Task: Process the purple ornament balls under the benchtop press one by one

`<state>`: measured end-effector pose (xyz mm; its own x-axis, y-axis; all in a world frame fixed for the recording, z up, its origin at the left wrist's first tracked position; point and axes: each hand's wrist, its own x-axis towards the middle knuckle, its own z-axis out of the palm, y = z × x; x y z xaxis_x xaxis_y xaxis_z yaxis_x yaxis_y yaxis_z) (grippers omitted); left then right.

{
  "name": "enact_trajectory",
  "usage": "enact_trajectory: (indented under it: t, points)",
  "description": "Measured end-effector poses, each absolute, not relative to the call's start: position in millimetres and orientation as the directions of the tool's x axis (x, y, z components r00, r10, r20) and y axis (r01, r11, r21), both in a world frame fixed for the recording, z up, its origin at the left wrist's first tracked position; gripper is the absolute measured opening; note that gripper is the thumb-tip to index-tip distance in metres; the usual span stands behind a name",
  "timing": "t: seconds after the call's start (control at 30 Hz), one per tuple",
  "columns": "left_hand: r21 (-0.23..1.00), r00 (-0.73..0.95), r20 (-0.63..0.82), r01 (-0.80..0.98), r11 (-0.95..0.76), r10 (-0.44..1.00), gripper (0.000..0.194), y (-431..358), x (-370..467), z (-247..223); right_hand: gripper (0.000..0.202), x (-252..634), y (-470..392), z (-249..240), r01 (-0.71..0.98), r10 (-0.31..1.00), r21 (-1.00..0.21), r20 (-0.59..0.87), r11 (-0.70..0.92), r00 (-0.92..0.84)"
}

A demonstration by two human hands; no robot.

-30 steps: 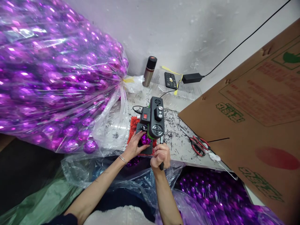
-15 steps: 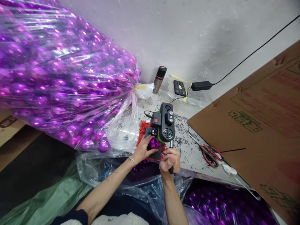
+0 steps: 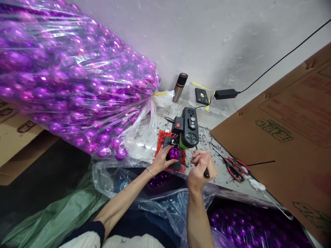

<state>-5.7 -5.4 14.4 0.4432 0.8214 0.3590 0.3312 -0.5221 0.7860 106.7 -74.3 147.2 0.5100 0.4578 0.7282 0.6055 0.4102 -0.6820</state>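
Note:
A small black and green press machine (image 3: pixel 190 128) with a red switch stands on the littered worktop (image 3: pixel 204 136). Under its head, my left hand (image 3: pixel 164 159) holds a shiny purple ball (image 3: pixel 174 153) between thumb and fingers. The ball is over the machine's black base plate (image 3: pixel 176 165), which rests on a red mat (image 3: pixel 160 139). To the right of the base, my right hand (image 3: pixel 203 168) is wrapped round the lever's black handle (image 3: pixel 206 173), whose end shows below the fingers.
A large clear bag of purple balls (image 3: pixel 77 82) fills the left. Scissors (image 3: pixel 236 169) lie at the right beside a tall cardboard box (image 3: pixel 289 137). Behind the machine are a bottle (image 3: pixel 180 87), a phone (image 3: pixel 201 96) and a power adapter (image 3: pixel 227 94). More purple balls (image 3: pixel 248 224) sit below the worktop.
My right hand has moved right with the lever handle, which has swung up towards the camera. My left hand still holds the ball at the base. The whole view has shifted slightly.

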Motion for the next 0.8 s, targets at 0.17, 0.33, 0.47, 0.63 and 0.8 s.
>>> enact_trajectory:
  t: [0.17,0.33,0.47,0.63,0.8]
  points:
    - [0.725,0.365,0.513,0.301,-0.619,0.777,0.076,-64.8,-38.3,-1.6,0.047,105.6,-76.6,154.5,0.58,0.483,-0.707,0.703,0.404,0.521]
    - [0.762,0.556,0.337,0.313,-0.567,0.76,0.089,-118.4,-56.8,-37.2,0.034,108.9,-79.5,140.0,0.595,0.465,-0.712,0.698,0.374,0.544]
    - [0.792,0.553,0.182,0.408,-0.455,0.813,0.101,-120.7,-54.0,-43.2,0.025,100.5,-83.9,141.5,0.574,0.407,-0.753,0.657,0.321,0.635]
    - [0.774,0.381,0.399,0.348,-0.529,0.834,0.045,-118.7,-93.7,-16.2,0.041,67.1,-105.9,115.9,0.402,0.45,-0.887,0.462,0.227,0.765]
    - [0.727,-0.274,0.593,0.587,-0.357,0.758,0.03,-93.6,-180.8,8.2,0.052,18.5,-81.0,84.8,0.187,0.866,-0.976,0.185,0.108,0.464]
